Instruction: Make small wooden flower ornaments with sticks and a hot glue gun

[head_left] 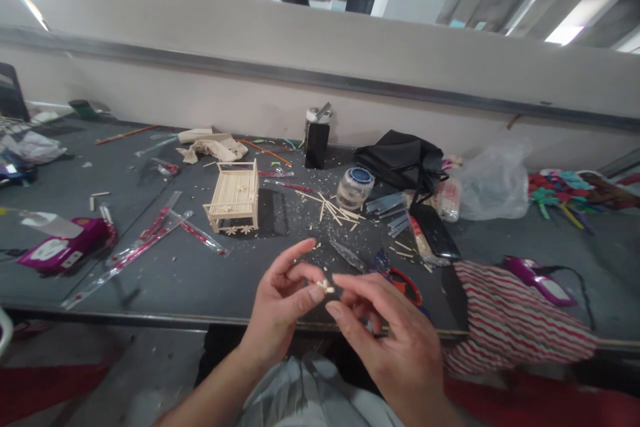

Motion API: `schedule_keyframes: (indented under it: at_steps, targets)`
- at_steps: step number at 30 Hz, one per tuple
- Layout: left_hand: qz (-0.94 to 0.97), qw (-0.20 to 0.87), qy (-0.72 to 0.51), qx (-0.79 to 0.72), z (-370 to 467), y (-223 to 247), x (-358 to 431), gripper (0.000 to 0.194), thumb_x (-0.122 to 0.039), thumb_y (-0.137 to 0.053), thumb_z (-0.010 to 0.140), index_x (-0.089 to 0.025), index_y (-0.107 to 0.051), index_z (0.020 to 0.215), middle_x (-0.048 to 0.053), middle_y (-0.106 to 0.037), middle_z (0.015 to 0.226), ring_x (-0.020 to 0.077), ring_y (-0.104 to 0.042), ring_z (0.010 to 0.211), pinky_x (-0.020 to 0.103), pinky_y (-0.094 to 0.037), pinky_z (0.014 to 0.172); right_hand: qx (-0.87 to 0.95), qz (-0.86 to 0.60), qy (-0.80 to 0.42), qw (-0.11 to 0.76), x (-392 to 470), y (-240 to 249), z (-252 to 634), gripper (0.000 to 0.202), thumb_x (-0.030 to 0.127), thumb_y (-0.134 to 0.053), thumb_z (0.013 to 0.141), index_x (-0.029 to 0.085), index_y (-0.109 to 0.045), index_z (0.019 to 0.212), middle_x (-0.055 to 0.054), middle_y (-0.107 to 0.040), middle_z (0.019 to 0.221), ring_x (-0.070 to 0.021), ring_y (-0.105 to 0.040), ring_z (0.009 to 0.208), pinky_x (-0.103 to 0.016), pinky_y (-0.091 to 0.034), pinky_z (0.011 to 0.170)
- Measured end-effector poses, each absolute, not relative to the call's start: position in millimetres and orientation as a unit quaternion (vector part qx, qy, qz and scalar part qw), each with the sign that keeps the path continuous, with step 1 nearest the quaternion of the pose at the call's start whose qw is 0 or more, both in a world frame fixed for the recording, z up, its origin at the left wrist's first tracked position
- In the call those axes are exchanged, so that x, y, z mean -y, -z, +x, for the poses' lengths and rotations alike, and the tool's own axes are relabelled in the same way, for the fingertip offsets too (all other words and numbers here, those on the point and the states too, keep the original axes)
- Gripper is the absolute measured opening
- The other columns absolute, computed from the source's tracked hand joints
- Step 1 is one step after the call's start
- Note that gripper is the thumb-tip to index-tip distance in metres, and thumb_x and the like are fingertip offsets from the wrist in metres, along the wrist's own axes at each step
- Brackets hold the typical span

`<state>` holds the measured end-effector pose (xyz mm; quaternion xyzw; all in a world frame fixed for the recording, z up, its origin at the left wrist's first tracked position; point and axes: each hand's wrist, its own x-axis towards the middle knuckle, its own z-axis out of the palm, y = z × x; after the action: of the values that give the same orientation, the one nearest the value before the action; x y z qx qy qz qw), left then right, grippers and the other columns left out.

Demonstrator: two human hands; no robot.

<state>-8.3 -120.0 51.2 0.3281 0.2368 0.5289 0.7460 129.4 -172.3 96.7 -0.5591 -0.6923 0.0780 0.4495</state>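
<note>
My left hand (287, 293) pinches a small cluster of pale wooden stick pieces (326, 287) between thumb and fingers, above the table's front edge. Close by on its right is my right hand (385, 327), thumb and index finger apart, with nothing visible between them. A small bed-like frame of pale sticks (234, 197) stands on the table beyond my left hand, with little star-shaped pieces at its foot. Past my hands lie loose thin sticks (333, 208) and scattered offcuts. Partly hidden behind my right hand are orange-handled scissors (407, 285).
Near the sticks stands a clear jar with a blue lid (355, 188); a phone (317, 145) is propped behind. A black bag (400, 159), a dark phone (435, 232) and striped cloth (515, 317) lie right. Purple glue guns (65, 247) and red-filled plastic sleeves (150, 230) are left.
</note>
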Motion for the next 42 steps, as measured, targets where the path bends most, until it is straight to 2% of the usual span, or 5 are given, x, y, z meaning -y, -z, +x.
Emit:
schedule_keyframes:
  at_steps: [3, 13, 22, 30, 42]
  targets:
    - [0.306, 0.751, -0.527, -0.256, -9, -51, 120, 0.054, -0.016, -0.082, 0.070, -0.023, -0.065, 0.121, -0.001, -0.070, 0.076, 0.0094, -0.061, 0.073, 0.022, -0.048, 0.077, 0.681, -0.562, -0.069, 0.464, 173, -94, 131, 0.027, 0.020, -0.066, 0.085, 0.023, -0.064, 0.112, 0.003, -0.064, 0.075, -0.0093, -0.058, 0.059, -0.019, -0.049, 0.056]
    - [0.273, 0.775, -0.510, -0.254, -3, -46, 123, 0.050, -0.015, -0.080, 0.071, -0.023, -0.066, 0.118, -0.001, -0.071, 0.079, 0.0087, -0.062, 0.075, 0.020, -0.047, 0.077, 0.649, -0.587, -0.104, 0.472, 175, -91, 128, 0.017, 0.018, -0.065, 0.086, 0.027, -0.066, 0.100, 0.006, -0.064, 0.075, -0.0077, -0.059, 0.059, -0.016, -0.047, 0.054]
    - [0.305, 0.772, -0.493, -0.262, -3, -46, 128, 0.048, -0.016, -0.083, 0.068, -0.022, -0.069, 0.114, -0.001, -0.070, 0.079, 0.0107, -0.061, 0.074, 0.024, -0.047, 0.077, 0.651, -0.583, -0.132, 0.468, 176, -96, 132, 0.009, 0.021, -0.060, 0.089, 0.024, -0.067, 0.085, 0.001, -0.067, 0.077, -0.0119, -0.060, 0.064, -0.022, -0.046, 0.056]
    - [0.368, 0.774, -0.471, -0.210, -7, -51, 124, 0.051, -0.020, -0.082, 0.069, -0.022, -0.068, 0.118, 0.003, -0.070, 0.092, 0.0153, -0.060, 0.088, 0.028, -0.045, 0.085, 0.635, -0.598, -0.169, 0.459, 175, -107, 141, 0.012, 0.024, -0.060, 0.088, 0.024, -0.067, 0.079, 0.003, -0.064, 0.071, -0.0101, -0.055, 0.056, -0.020, -0.041, 0.048]
    - [0.420, 0.791, -0.381, -0.231, -13, -55, 114, 0.055, -0.015, -0.083, 0.066, -0.022, -0.066, 0.118, 0.002, -0.069, 0.082, 0.0170, -0.063, 0.078, 0.028, -0.047, 0.070, 0.747, -0.540, -0.231, 0.311, 165, -116, 158, 0.012, 0.018, -0.055, 0.092, 0.022, -0.063, 0.083, 0.001, -0.065, 0.082, -0.0123, -0.062, 0.074, -0.023, -0.048, 0.068]
